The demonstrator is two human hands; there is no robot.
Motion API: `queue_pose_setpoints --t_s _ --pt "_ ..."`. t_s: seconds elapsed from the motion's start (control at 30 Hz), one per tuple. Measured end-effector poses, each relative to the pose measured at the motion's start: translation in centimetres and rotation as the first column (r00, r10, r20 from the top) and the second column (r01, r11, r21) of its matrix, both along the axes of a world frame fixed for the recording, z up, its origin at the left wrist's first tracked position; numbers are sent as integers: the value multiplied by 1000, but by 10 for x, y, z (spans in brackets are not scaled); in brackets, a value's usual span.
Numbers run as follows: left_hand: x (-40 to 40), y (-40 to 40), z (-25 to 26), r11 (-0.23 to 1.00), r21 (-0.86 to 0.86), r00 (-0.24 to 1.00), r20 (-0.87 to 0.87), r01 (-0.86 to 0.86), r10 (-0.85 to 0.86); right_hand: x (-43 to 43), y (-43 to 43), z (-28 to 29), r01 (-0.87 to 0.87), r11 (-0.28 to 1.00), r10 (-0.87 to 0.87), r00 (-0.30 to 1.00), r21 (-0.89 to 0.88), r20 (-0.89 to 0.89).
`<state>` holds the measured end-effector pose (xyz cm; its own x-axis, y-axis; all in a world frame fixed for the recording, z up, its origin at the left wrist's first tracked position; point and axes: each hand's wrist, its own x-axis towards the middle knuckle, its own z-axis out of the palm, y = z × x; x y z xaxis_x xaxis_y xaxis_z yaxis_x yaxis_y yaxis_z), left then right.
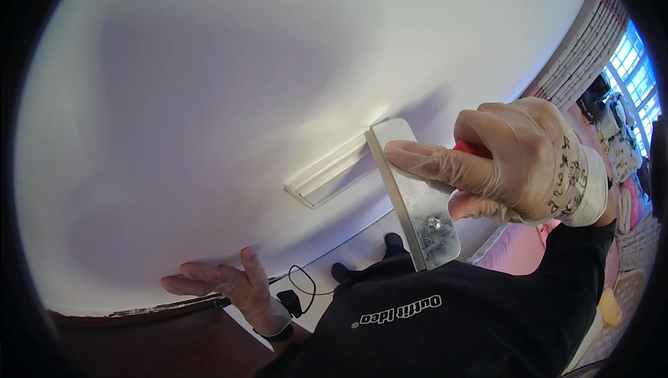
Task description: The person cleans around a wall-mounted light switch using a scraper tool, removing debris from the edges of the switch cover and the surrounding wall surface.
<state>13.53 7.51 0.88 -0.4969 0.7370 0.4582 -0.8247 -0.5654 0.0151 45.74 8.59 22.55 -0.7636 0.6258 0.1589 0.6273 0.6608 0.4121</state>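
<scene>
My right hand (527, 164), in a clear disposable glove with handwriting near the cuff, grips a wide metal scraper (417, 206) by its red handle (472, 149). The index finger lies flat along the metal plate, and a screw shows near its lower end. The scraper's long straight edge faces the white wall (235, 117); whether it touches the wall I cannot tell. Lower left, my left hand (229, 281), also in a clear glove, holds nothing. Its fingers are spread close to the wall, and contact is unclear.
Below the left hand is dark brown wooden furniture (156, 341) against the wall. A black cable (313, 294) with an adapter (288, 303) hangs nearby. A white rectangular fixture (329, 174) sits low on the wall. Pink bedding (514, 247), piled fabric items (623, 153) and a window (634, 65) lie right.
</scene>
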Motion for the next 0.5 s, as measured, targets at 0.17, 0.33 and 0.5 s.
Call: queue_pose_setpoints --t_s 0.17,0.33,0.5 --pt "1 -11 15 863 -382 833 -548 -331 77 -9 3 1 -67 998 67 997 3 30" --pt "1 -3 4 719 -194 452 -872 -667 185 -13 3 2 -95 995 94 995 18 32" --pt "-3 -3 -1 676 7 212 -947 -737 241 -22 3 3 -67 995 65 998 -68 -24"
